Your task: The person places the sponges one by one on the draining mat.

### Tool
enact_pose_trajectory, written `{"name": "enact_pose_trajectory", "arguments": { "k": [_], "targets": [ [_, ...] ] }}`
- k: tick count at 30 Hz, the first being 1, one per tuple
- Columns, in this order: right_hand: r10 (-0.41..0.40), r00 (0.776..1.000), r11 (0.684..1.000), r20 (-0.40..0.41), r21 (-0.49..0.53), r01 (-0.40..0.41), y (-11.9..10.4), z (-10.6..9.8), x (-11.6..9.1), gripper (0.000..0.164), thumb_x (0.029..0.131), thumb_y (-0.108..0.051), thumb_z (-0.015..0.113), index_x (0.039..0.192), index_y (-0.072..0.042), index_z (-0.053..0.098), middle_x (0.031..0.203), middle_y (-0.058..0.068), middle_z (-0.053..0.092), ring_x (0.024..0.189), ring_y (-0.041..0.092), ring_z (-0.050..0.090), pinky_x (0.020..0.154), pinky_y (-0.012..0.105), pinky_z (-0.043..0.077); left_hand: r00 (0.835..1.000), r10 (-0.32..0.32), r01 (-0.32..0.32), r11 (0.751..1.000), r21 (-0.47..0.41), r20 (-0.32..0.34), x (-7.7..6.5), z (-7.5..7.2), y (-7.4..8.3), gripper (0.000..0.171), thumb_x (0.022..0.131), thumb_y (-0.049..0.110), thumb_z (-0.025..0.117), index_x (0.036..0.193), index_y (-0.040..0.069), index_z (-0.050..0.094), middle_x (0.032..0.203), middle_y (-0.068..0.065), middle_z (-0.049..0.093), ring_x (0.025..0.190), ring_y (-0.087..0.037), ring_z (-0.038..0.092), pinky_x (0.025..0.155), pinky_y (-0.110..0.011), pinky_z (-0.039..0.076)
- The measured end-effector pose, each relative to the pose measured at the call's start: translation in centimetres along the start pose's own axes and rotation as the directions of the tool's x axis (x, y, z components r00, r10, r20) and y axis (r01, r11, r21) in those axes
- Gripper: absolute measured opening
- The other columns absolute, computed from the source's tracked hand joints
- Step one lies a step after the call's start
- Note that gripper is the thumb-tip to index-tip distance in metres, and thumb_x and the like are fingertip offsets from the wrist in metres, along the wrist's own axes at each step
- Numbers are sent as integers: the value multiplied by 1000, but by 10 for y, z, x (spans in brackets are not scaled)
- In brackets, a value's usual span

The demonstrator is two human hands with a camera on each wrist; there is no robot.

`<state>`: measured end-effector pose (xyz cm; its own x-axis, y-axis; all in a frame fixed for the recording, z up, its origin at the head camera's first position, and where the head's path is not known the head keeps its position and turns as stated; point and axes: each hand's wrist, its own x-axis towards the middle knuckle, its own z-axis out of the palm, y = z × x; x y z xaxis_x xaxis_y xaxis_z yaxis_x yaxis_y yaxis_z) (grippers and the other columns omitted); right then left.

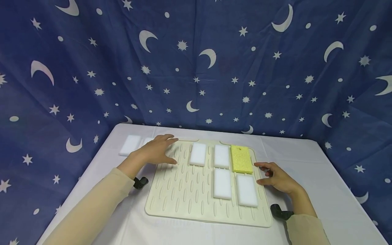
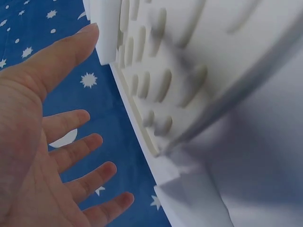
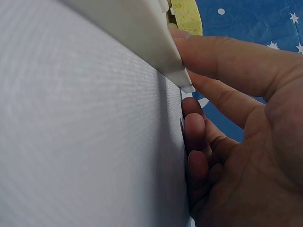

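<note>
A cream mat with raised oval ridges (image 1: pixel 196 217) lies on the table. Several white sponge blocks, among them one at the front right (image 1: pixel 246 190), lie on its middle and right side, along with a yellow sponge (image 1: pixel 241 159) near the back right corner. My left hand (image 1: pixel 156 149) hovers over the mat's back left part, fingers spread and holding nothing; the left wrist view shows its open palm (image 2: pixel 28 156). At the mat's right edge is my right hand (image 1: pixel 280 178), thumb and index finger extended to the rim, the other fingers curled loosely below them (image 3: pixel 236 123).
Two more white blocks lie left of the mat: one in full view (image 1: pixel 130 145), the other (image 1: pixel 147 140) partly hidden by my left hand. A white cloth (image 1: pixel 309 170) covers the table. Behind it hangs a blue curtain (image 1: pixel 196 68) with moons and stars.
</note>
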<state>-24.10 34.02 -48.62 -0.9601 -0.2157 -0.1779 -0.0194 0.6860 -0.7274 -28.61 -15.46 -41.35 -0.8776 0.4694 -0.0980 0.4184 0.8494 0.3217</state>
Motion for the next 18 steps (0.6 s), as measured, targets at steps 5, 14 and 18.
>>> {"name": "enact_pose_trajectory", "arguments": {
  "k": [5, 14, 18],
  "targets": [
    [2, 1000, 1000, -7, -3, -2, 0, 0, 0, 76, 78, -20, 88, 147, -11, 57, 124, 15, 43, 104, 27, 40, 84, 38, 39, 1000, -19, 19, 1000, -2, -7, -5, -4, -9, 96, 84, 49, 83, 161, 14, 38, 168, -15, 30, 154, -44, 27, 118, -64, 34],
    [10, 1000, 1000, 3, 8, -10, -1, 0, -1, 76, 78, -21, 88, 147, -13, 57, 124, 15, 43, 106, 27, 39, 84, 39, 37, 998, -54, 54, 998, -12, -25, -11, -11, -31, 93, 84, 43, 84, 160, 11, 40, 167, -19, 32, 152, -47, 28, 119, -64, 30],
    [15, 1000, 1000, 1, 4, -15, -1, 0, -1, 76, 78, -21, 88, 147, -13, 57, 125, 14, 44, 105, 27, 40, 84, 38, 37, 998, -59, 58, 998, -15, -26, -14, -12, -40, 92, 85, 41, 83, 160, 9, 40, 166, -21, 32, 151, -49, 28, 119, -65, 30]
  ]
}}
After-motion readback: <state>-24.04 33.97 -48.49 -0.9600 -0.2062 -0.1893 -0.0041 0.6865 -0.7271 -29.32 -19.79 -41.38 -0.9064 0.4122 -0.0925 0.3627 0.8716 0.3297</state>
